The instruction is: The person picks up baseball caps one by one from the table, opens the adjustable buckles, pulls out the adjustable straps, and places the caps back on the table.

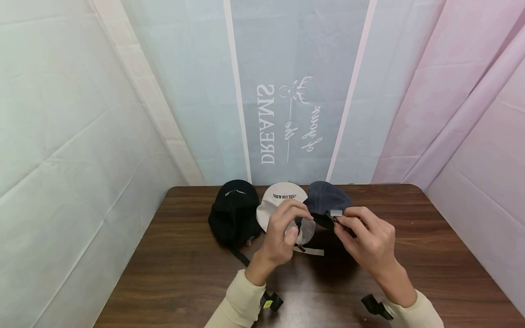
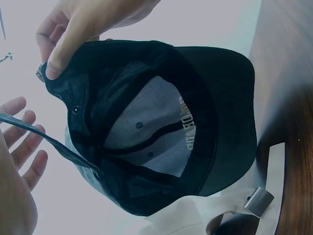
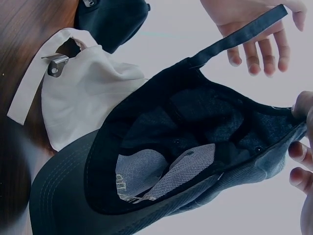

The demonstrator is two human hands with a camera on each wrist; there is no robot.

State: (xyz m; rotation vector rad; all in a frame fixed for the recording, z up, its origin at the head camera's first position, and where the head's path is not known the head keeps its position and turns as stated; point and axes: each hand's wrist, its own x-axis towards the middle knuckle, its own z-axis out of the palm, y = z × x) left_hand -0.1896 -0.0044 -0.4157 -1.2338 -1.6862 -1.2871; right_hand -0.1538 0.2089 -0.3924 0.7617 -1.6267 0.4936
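Note:
A navy baseball cap is held up, its dark inside facing me in the left wrist view. My right hand pinches the cap's back edge beside a metal buckle, thumb on the inner side. The cap's loose strap sticks out from the other side of the back opening. My left hand is beside that strap, its fingers spread and loosely bent. In the right wrist view, the strap's end lies uncovered in front of this hand; no pinch on it shows.
On the wooden table, a white cap with dark lettering stands just behind my left hand, its strap and metal clasp showing. A black cap is to its left. Fabric walls surround the table's back and sides.

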